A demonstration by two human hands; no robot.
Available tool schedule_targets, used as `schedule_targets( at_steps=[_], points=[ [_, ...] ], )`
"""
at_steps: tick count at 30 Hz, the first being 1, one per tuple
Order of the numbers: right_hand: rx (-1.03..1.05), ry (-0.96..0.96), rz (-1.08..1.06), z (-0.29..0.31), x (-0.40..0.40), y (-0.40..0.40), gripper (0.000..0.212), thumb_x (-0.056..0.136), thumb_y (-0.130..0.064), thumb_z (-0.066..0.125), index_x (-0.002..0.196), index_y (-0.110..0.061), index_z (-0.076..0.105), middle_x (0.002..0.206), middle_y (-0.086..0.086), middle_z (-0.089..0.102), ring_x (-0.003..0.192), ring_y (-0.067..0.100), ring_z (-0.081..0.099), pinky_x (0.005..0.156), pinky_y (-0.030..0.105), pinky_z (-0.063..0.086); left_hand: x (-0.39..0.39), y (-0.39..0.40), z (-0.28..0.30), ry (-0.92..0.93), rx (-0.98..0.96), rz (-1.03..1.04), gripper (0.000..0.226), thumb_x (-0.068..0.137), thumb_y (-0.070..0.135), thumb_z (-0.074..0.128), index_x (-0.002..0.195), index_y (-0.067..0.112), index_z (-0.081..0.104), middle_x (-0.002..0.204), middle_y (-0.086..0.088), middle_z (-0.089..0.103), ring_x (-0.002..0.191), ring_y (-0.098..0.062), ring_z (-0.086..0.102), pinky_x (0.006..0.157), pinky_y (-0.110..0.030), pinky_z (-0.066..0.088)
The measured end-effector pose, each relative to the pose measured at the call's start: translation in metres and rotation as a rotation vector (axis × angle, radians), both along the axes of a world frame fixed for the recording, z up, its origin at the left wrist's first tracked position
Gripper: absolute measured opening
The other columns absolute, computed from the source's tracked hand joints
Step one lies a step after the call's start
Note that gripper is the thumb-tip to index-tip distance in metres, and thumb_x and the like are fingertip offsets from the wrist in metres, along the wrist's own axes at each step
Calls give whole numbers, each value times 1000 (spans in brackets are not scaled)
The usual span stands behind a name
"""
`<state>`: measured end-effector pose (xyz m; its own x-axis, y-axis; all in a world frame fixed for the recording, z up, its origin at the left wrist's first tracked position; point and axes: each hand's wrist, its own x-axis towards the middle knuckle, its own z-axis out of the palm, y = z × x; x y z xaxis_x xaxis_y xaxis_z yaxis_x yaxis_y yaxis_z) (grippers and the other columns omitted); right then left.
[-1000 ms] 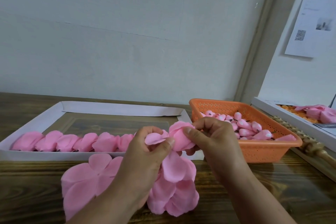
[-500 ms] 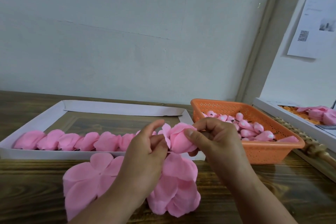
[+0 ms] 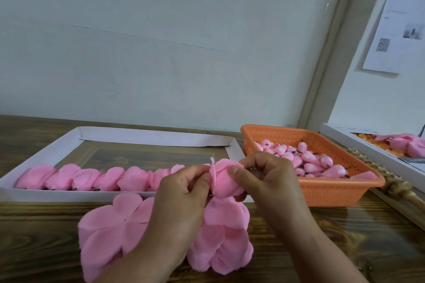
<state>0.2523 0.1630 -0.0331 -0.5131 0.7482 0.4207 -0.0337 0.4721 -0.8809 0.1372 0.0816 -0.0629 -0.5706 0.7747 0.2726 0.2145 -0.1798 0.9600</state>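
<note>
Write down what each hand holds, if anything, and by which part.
Both grip one pink flower: the left hand pinches its left petal edge, and the right hand wraps its right side, thumb on the front.

I see a plain pale wall (image 3: 161, 7) filling most of the view ahead, matt and evenly lit, with a thin hairline crack (image 3: 149, 38) running slantwise across it. At the right a beige strip of trim (image 3: 331, 48) rises from the tabletop to the upper edge. Beyond it a brighter white wall (image 3: 358, 99) carries a printed sheet of paper (image 3: 397, 27) with a square code and a small grey photo. Below, a dark wooden table (image 3: 345, 236) with strong grain spans my view, its surface softly glossy. A carved pale wooden rail (image 3: 400, 187) lies along its right side.
</note>
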Motion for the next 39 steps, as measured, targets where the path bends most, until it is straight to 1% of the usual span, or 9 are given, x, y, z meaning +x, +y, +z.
schedule_targets(
  at_steps=[5, 11, 16, 23, 27, 30, 33, 36, 39],
  points=[
    [8, -23, 10, 2, 1, -1, 8, 82, -1, 67, 74, 0, 64, 57, 15, 65, 46, 11, 61, 45, 16, 46, 0, -1, -1, 21, -29, -11, 28, 97, 15, 47, 90, 24, 72, 79, 5, 73, 77, -12, 69, 72, -35, 58],
    [29, -122, 77, 5, 3, -3, 12, 85, -2, 63, 84, -11, 70, 66, 9, 69, 49, 10, 62, 48, 20, 50, 2, -2, 0, 115, -44, -31, 27, 98, 17, 47, 96, 26, 73, 78, 13, 71, 76, 2, 64, 63, -11, 51],
    [2, -109, 56, 5, 2, -1, 10, 84, -2, 64, 79, -10, 68, 58, 10, 67, 45, 11, 59, 47, 22, 50, 4, -1, -2, 129, -35, -47, 27, 98, 18, 46, 109, 22, 71, 89, 9, 72, 87, -3, 67, 81, -27, 57],
    [21, -102, 16, 3, 0, -2, 12, 83, -7, 67, 72, -8, 63, 49, 5, 64, 42, 10, 60, 45, 17, 46, 6, -2, -1, 120, -32, -62, 36, 97, 15, 48, 86, 45, 65, 86, 21, 72, 85, 4, 67, 77, -20, 56],
    [28, -113, 40, 3, 2, -1, 10, 83, -7, 67, 73, -6, 64, 47, 2, 62, 43, 10, 59, 46, 19, 48, 6, -3, 0, 158, -51, -113, 30, 97, 19, 49, 91, 39, 70, 86, 15, 73, 86, -2, 68, 83, -31, 56],
    [35, -132, 72, 5, 4, 1, 11, 82, -5, 68, 72, -6, 64, 45, 2, 60, 41, 10, 57, 45, 19, 47, 3, -4, 1, 191, -73, -162, 24, 96, 22, 50, 91, 28, 73, 82, 5, 73, 80, -9, 69, 75, -35, 57],
    [26, -150, 101, 8, 7, 3, 9, 80, -5, 70, 72, -3, 65, 45, 4, 60, 40, 12, 55, 44, 19, 45, 0, -5, 5, 131, -130, -267, 30, 97, 21, 50, 79, 30, 72, 67, 9, 68, 63, -1, 62, 60, -28, 51],
    [-3, -129, 144, 8, 9, 5, 9, 78, -5, 71, 73, 0, 66, 50, 13, 61, 42, 19, 54, 46, 26, 46, -4, -6, 9, 23, -175, -370, 28, 96, 19, 51, 81, 25, 73, 80, -6, 72, 81, -17, 66, 84, -49, 54],
    [-16, -105, 195, 9, 9, 5, 9, 78, -5, 71, 72, 0, 65, 52, 16, 61, 42, 21, 55, 46, 27, 46, -7, -8, 11, -37, -186, -437, 23, 96, 19, 52, 91, 17, 74, 98, -12, 74, 99, -26, 69, 95, -50, 51]
  ],
)
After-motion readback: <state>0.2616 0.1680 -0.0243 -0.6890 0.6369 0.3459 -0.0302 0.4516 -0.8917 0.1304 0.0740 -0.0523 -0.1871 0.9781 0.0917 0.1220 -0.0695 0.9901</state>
